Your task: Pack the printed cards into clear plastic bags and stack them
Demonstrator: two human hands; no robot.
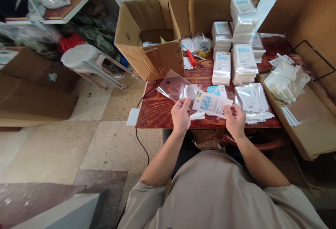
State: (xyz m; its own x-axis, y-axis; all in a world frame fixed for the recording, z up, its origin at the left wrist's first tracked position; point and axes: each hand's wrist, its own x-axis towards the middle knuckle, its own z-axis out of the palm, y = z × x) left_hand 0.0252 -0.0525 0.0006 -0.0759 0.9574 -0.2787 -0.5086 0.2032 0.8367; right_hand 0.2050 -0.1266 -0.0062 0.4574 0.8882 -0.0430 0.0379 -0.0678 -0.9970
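Observation:
Between my hands, above the front of the dark red wooden table (149, 113), is a white printed card (212, 105) with a blue picture. My right hand (234, 118) pinches the card's right end. My left hand (181, 115) is closed by the card's left end, its thumb and fingers on a clear plastic bag (174, 85) that spreads up and to the left. Behind the card lies a blue and white card (217, 91). Packed clear sleeves with cards (252, 99) lie to the right of my right hand.
An open cardboard box (162, 59) stands at the table's back left. Stacks of packaged cards (244, 59) rise at the back. A red-handled tool (191, 57) and tape roll (204, 48) lie between. On the right is a cardboard tray (312, 117); a white stool (89, 59) is left.

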